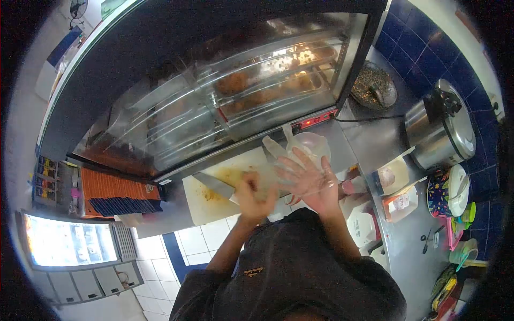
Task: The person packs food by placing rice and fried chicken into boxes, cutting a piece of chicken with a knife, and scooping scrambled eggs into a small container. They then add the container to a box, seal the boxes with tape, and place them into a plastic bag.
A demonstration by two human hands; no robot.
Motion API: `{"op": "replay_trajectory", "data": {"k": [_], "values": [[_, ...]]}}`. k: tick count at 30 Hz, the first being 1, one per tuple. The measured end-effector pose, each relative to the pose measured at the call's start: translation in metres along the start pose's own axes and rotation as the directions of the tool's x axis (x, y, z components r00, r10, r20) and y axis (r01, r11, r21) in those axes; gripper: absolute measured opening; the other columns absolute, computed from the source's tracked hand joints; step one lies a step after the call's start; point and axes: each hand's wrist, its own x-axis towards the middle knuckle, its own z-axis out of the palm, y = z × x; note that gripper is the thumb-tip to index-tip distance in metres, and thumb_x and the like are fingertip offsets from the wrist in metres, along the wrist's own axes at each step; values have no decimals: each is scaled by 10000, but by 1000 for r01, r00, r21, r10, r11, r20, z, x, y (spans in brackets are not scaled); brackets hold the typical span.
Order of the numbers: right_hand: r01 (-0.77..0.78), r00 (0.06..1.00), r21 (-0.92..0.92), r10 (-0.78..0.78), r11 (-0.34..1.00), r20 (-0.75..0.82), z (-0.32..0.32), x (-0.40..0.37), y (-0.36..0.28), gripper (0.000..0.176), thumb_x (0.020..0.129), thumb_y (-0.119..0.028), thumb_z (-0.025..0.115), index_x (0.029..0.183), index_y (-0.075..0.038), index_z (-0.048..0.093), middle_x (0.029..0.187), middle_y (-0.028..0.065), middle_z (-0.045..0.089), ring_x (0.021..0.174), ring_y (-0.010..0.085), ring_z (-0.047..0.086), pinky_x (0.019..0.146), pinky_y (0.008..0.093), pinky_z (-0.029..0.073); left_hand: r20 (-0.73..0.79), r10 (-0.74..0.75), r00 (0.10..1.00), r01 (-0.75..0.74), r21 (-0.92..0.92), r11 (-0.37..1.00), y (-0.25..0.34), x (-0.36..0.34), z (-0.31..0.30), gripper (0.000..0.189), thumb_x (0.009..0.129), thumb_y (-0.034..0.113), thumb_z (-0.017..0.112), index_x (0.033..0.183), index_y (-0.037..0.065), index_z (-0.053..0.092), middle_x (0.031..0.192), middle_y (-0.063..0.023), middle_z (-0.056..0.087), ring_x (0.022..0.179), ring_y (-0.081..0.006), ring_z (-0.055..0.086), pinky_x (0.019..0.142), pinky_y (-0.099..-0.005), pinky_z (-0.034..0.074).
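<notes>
My right hand (pixel 313 182) is raised palm up with its fingers spread, and a shiny, clear film-like sheen shows near the base of its thumb. Close beside it, my left hand (pixel 255 199) is smeared by motion over the right end of the cutting board (pixel 201 206). A wide knife blade (pixel 215 185) lies across that board, its end close to my left hand. Yellowish crumbs and stains mark the board. Just beyond my right fingertips are a white bowl (pixel 313 143) and a pale, translucent piece of plastic (pixel 274 147).
A glass-fronted warming cabinet (pixel 214 101) with food trays stands along the back. At right are a steel pot (pixel 436 128), plastic containers (pixel 400 206), a patterned pot (pixel 447 192) and scissors (pixel 425 241). Stacked orange and black boxes (pixel 118 192) stand at left.
</notes>
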Motion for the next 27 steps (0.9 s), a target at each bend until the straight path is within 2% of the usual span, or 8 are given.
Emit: {"op": "replay_trajectory", "data": {"k": [4, 7, 11, 16, 18, 23, 25, 27], "values": [[43, 999, -96, -44, 994, -13, 1, 7, 8, 765, 965, -606, 377, 1536, -113, 247, 1528, 238, 316, 1373, 455, 337, 1081, 626, 314, 333, 382, 862, -453, 168, 875, 33, 1, 13, 226, 813, 181, 724, 955, 60, 597, 847, -121, 565, 739, -264, 613, 645, -345, 506], [58, 998, -217, -64, 974, -21, -6, 10, 12, 755, 971, -593, 381, 1550, -142, 206, 1539, 220, 304, 1370, 446, 343, 1068, 614, 336, 435, 456, 776, -544, 98, 833, 30, 2, 31, 213, 804, 218, 701, 905, 66, 591, 826, -118, 565, 725, -289, 632, 641, -372, 523], [74, 991, -281, -101, 957, -85, -20, 25, 11, 752, 973, -621, 350, 1557, -173, 193, 1519, 201, 341, 1359, 419, 377, 1055, 591, 358, 594, 363, 718, -556, 176, 812, 23, 4, 43, 153, 818, 199, 655, 867, 74, 583, 826, -118, 575, 717, -273, 642, 643, -382, 534], [37, 977, -301, -98, 953, -189, -13, 48, 1, 753, 949, -670, 354, 1535, -204, 272, 1544, 126, 338, 1381, 351, 367, 1079, 582, 307, 646, 404, 648, -533, 6, 846, 28, 6, 43, 125, 795, 143, 624, 861, 46, 580, 797, -123, 581, 727, -291, 643, 654, -397, 537], [44, 884, -129, -98, 991, -457, -17, 54, 4, 802, 934, -707, 334, 1527, -169, 284, 1523, 142, 361, 1391, 357, 350, 1093, 588, 268, 671, 434, 601, -564, -29, 825, 21, 1, 46, 146, 787, 142, 624, 878, 34, 589, 811, -129, 590, 731, -297, 644, 650, -398, 538], [54, 964, -88, -75, 995, -257, -37, 42, -17, 821, 929, -699, 352, 1463, -76, 374, 1455, 171, 434, 1366, 354, 381, 1087, 580, 282, 770, 439, 464, -557, -131, 820, 45, 16, 34, 212, 763, 131, 620, 930, 2, 609, 874, -145, 625, 785, -328, 642, 712, -469, 527], [60, 966, -5, -59, 998, -251, -36, 35, -31, 821, 928, -691, 364, 1436, -48, 405, 1420, 185, 470, 1350, 350, 403, 1083, 573, 296, 939, 228, 256, -757, 48, 652, 52, 62, 19, 277, 772, 148, 602, 990, -21, 620, 977, -180, 630, 915, -359, 625, 868, -525, 485], [202, 952, -58, -210, 978, -223, -33, 29, -44, 736, 935, -632, 427, 1366, -36, 456, 1352, 227, 516, 1263, 363, 485, 1078, 569, 351, 637, 474, 608, -760, 294, 580, 11, 97, 1, 300, 804, 175, 569, 1022, -22, 631, 1050, -202, 613, 1066, -373, 566, 1013, -532, 400]]}}
